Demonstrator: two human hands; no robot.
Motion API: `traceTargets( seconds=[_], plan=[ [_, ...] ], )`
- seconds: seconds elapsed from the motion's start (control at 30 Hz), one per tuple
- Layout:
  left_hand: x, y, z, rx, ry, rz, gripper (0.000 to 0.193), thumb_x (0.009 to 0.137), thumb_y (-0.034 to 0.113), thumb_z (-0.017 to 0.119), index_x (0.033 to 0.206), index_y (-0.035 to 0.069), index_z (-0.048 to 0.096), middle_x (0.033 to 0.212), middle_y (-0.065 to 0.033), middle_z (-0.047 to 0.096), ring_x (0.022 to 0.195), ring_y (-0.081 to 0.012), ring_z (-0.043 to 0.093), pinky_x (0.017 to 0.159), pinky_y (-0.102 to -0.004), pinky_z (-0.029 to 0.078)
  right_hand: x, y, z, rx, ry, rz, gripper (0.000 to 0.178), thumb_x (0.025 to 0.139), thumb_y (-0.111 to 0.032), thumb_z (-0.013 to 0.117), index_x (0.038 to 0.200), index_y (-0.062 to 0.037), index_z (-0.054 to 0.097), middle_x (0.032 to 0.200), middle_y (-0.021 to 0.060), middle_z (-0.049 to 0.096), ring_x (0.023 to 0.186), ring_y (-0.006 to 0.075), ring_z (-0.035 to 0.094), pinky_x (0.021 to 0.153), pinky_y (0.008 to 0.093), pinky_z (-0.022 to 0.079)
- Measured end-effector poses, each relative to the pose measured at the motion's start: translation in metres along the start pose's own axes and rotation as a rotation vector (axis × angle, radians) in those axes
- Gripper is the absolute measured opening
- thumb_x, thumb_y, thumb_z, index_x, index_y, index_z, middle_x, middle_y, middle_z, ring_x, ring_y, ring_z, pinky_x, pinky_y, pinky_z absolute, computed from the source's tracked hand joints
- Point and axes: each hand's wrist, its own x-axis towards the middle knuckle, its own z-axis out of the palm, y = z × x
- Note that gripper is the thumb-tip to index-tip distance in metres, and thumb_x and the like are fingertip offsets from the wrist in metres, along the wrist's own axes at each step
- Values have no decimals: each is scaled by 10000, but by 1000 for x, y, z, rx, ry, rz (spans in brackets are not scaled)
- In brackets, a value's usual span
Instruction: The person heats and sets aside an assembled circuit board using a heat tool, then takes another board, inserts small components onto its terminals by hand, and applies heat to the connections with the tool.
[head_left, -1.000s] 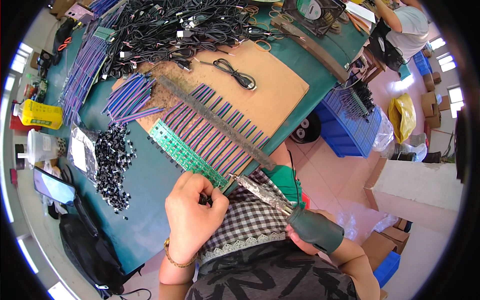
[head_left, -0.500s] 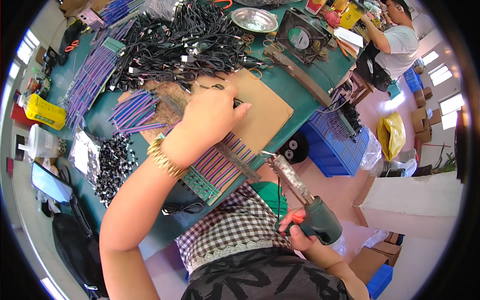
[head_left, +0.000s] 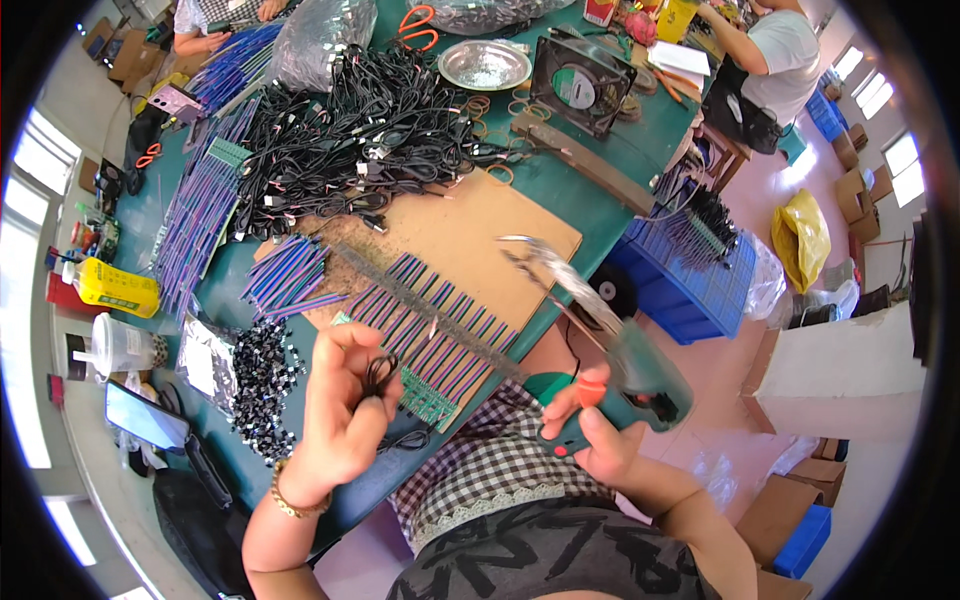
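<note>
My left hand point(head_left: 340, 415) is raised over the near edge of the table, fingers curled round a coiled black cable point(head_left: 379, 374). In my right hand point(head_left: 608, 445) is a green soldering gun point(head_left: 645, 375) with a red trigger and a foil-wrapped barrel. Its bent tip hangs above the right part of a cardboard sheet point(head_left: 535, 215). On that sheet lies a row of thin purple-and-black strips point(head_left: 455, 325), ending at green circuit boards point(head_left: 428, 400) on the near side. A dark metal bar point(head_left: 405, 292) lies across the strips.
Beyond the cardboard is a big heap of black cables point(head_left: 340, 150). Loose strips point(head_left: 287, 278) and small black-and-silver connectors point(head_left: 262, 375) lie to the left. A metal dish point(head_left: 485, 65), a fan point(head_left: 583, 82) and a wooden bar point(head_left: 580, 160) occupy the far right. Co-workers sit beyond.
My left hand has drawn back from the far part of the cardboard to the near left, with the coiled cable now visible in it. The soldering gun has risen, its tip now over the cardboard.
</note>
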Motion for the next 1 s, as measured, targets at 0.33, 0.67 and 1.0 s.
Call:
traceTargets(
  seconds=[0.33, 0.67, 1.0],
  plan=[
    [-38, -2, 14, 386, -136, 50, 110, 923, 56, 650, 1011, -11, 653, 854, -93, 657, 714, -164, 603, 651, -277, 475, 21, 14, 50, 81, -219, 154, 494, 893, 81, 631, 1314, -100, 443, 1058, 157, 636, 874, 185, 646, 754, 304, 539],
    [-44, 1, 23, -287, -293, -617, 180, 1013, 167, 577, 1101, 11, 573, 838, -52, 640, 676, -91, 572, 588, -242, 469, 13, 23, 47, 38, -308, 153, 463, 903, 69, 625, 1287, -103, 431, 976, 113, 614, 785, 147, 587, 686, 286, 504],
    [-45, 1, 29, -593, -253, -689, 168, 1019, 180, 578, 1006, 16, 545, 660, -22, 545, 507, -50, 405, 441, -194, 295, 3, 21, 62, 328, -50, 216, 497, 850, 35, 690, 1256, -91, 433, 856, 104, 617, 734, 141, 576, 630, 272, 477]
  ],
)
